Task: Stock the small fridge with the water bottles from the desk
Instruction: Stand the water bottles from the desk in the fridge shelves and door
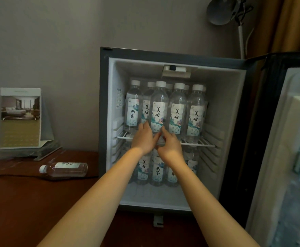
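- While reaching into the fridge point(222, 104), gripping the middle bottle point(159, 107) near its base from both sides.
- Left hand point(144, 138): fingers curled round the bottle's lower left side, thumb across the front.
- Right hand point(170, 145): fingers curled against the lower right side, close beside the left hand.
- Middle bottle upright at the front edge of the wire shelf point(199, 144), white cap up, label facing out.
- Packed round it on the same shelf: upper row point(195, 111) of upright bottles, more caps showing behind.
- Below the shelf: lower row point(157, 172), upright on the fridge floor, partly hidden by the forearms.
- Door point(291, 139) swung wide open to the right.
- Left of the fridge on the worktop point(21, 202): lying bottle point(64, 169), on its side, cap pointing left, well apart from both hands.
- Farther back on the worktop, by the wall: standing card point(20, 118) with a room photo.
- Above the fridge: lamp point(224, 11); at the right, curtain point(288, 24).
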Demonstrator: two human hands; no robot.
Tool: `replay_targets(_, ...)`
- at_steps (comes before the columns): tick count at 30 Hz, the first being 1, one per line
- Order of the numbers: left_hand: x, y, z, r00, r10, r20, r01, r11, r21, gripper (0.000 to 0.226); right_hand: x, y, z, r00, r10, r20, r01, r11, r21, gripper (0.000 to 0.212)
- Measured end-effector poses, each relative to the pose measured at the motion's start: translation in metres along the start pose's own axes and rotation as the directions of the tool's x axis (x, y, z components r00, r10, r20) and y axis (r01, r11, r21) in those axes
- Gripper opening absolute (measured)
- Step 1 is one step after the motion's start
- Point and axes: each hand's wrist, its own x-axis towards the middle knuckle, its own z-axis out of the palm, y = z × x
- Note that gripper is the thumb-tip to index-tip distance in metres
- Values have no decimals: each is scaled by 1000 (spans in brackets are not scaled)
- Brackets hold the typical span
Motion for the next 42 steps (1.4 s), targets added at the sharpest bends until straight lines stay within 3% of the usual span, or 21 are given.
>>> replay_targets(5,-2,-3,-1,1000,0,25,-2,997,71,69,-4,0,-2,1000,8,-2,-8,999,51,72)
replay_targets(9,-16,-7,-5,999,47,8,-47,998,39,67,-16,-1,1,982,-29,-188,59,986,154,48)
replay_targets(12,-40,-17,-12,989,100,-109,-106,993,-47,55,-25,-4,11,968,-21,-250,76,974,213,31)
replay_targets(16,-82,-46,-29,932,203,-302,-236,969,-76,36,-36,-12,34,995,-33,-90,57,961,272,22)
replay_targets(19,-107,-77,-48,879,185,-440,-232,971,-55,26,-46,-20,63,995,-81,65,60,957,284,21)
replay_targets(26,-133,-170,-90,831,-74,-552,30,996,-88,23,-73,-43,147,930,-198,309,113,956,270,23)
replay_targets(31,-149,-238,-100,808,-315,-498,253,949,-190,25,-72,-55,204,865,-277,419,193,953,232,22)
replay_targets(35,-155,-281,-94,772,-443,-456,383,896,-223,28,-56,-60,249,832,-239,500,206,971,121,24)
replay_targets(42,-116,-330,-70,669,-661,-341,538,747,-391,24,-9,-75,327,880,-119,459,168,984,-67,33)
